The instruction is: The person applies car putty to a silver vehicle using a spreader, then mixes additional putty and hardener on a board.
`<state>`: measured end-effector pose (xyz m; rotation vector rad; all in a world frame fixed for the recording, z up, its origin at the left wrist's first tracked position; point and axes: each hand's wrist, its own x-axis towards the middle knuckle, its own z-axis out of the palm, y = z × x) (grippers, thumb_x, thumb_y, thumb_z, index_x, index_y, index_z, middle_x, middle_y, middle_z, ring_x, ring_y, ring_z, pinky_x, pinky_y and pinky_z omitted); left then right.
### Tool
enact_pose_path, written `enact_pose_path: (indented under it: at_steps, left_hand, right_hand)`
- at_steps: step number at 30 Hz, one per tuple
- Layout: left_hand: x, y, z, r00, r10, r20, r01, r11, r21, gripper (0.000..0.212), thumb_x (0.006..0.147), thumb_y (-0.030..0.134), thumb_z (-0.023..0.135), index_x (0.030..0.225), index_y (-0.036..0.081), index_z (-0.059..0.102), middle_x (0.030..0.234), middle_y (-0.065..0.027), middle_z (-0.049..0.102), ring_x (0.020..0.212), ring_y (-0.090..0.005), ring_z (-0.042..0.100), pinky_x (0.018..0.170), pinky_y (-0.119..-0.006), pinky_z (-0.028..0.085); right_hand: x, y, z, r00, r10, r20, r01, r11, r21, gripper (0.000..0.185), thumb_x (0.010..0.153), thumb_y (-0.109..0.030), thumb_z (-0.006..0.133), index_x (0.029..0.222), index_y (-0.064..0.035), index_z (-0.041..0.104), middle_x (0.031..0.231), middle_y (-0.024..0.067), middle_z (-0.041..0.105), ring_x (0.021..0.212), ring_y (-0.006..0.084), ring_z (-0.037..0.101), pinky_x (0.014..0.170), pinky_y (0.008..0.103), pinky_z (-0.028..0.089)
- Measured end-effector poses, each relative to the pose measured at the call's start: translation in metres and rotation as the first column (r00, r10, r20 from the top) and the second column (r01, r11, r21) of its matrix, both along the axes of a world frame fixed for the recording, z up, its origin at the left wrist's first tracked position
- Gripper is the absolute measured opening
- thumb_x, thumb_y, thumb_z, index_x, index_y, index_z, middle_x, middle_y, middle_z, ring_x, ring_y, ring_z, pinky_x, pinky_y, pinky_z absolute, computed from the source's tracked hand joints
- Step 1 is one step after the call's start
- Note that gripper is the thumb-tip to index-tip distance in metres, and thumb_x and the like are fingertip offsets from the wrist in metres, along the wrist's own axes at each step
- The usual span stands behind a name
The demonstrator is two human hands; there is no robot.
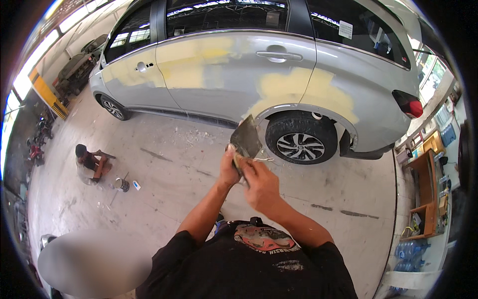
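In front of my chest both hands meet at a dark, flat, roughly four-sided sheet [246,137], held up at a tilt; its material is unclear. My left hand [228,168] grips its lower left edge, thumb uppermost. The curled fingers of my right hand [262,183] close on its lower edge, where a narrow tan strip shows between the hands; what else the fingers cover is hidden. Beyond stands a silver car [224,97], apart from my hands. Pale yellow body filler [276,88] covers patches of its doors and the panel above the rear wheel [300,145].
A person [89,164] sits on the floor at left, near a small bucket [122,185]. Scraps [190,140] litter the concrete floor [168,202] beside the car. At right are a wooden cabinet [429,194] and large water bottles [410,250]. A blurred patch covers the lower left.
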<state>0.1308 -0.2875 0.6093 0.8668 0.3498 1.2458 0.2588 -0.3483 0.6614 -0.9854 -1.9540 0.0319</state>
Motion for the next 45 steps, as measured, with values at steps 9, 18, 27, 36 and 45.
enact_pose_path:
  at_steps: [9, 18, 27, 36, 45]
  left_hand:
    - [0.01, -0.006, 0.006, 0.979, 0.046, -0.197, -0.022, 0.992, 0.126, 0.064, 0.075, 0.018, 0.052, 0.132, -0.003, 0.032, 0.125, -0.0125, 0.045, 0.114, -0.0205, 0.044, 0.098, -0.031, 0.033]
    - [0.003, -0.004, 0.027, 0.969, 0.244, -0.043, -0.245, 0.969, -0.032, 0.044, 0.08, 0.016, 0.046, 0.119, -0.004, 0.045, 0.112, -0.0156, 0.055, 0.101, -0.0287, 0.055, 0.087, -0.042, 0.045]
    - [0.029, 0.003, -0.017, 0.977, -0.015, -0.211, -0.054, 0.947, -0.316, 0.042, 0.088, 0.033, 0.047, 0.116, 0.002, 0.046, 0.106, -0.0126, 0.058, 0.092, -0.0289, 0.06, 0.077, -0.036, 0.049]
    - [0.037, -0.015, -0.005, 0.078, 0.779, -0.622, 0.326, 0.569, 0.755, 0.092, 0.062, 0.019, 0.072, 0.137, 0.005, 0.02, 0.144, -0.0237, 0.003, 0.134, -0.0404, 0.003, 0.107, -0.049, 0.009]
    - [0.04, 0.005, 0.028, 0.996, 0.08, -0.028, -0.078, 0.994, 0.082, 0.063, 0.083, 0.027, 0.05, 0.134, 0.001, 0.026, 0.131, -0.0105, 0.037, 0.12, -0.0177, 0.034, 0.101, -0.03, 0.024]
  right_hand:
    - [0.016, 0.04, 0.004, 0.964, -0.206, -0.168, 0.191, 0.976, -0.104, 0.048, 0.071, 0.004, 0.055, 0.118, -0.0063, 0.05, 0.087, 0.0124, 0.055, 0.072, 0.0308, 0.057, 0.057, 0.0368, 0.045]
    - [0.043, 0.045, -0.035, 0.948, -0.292, -0.127, 0.217, 0.884, -0.414, 0.033, 0.084, -0.009, 0.053, 0.116, -0.0066, 0.053, 0.089, 0.016, 0.06, 0.081, 0.0316, 0.06, 0.07, 0.0361, 0.047]
    - [0.042, 0.035, -0.033, 0.558, -0.208, -0.804, -0.217, 0.898, -0.383, 0.032, 0.084, -0.013, 0.057, 0.113, 0.0006, 0.052, 0.083, 0.0025, 0.057, 0.069, 0.0068, 0.048, 0.061, 0.0223, 0.042]
    - [0.069, 0.046, -0.045, 0.665, -0.156, -0.73, -0.308, 0.833, -0.459, 0.032, 0.083, -0.009, 0.054, 0.114, -0.0001, 0.053, 0.084, 0.0062, 0.061, 0.079, 0.0136, 0.055, 0.071, 0.0249, 0.044]
    - [0.032, 0.011, -0.018, 0.996, 0.066, -0.059, -0.073, 0.989, -0.125, 0.039, 0.077, 0.002, 0.05, 0.116, 0.0021, 0.051, 0.107, 0.0213, 0.053, 0.095, 0.0345, 0.055, 0.079, 0.0359, 0.045]
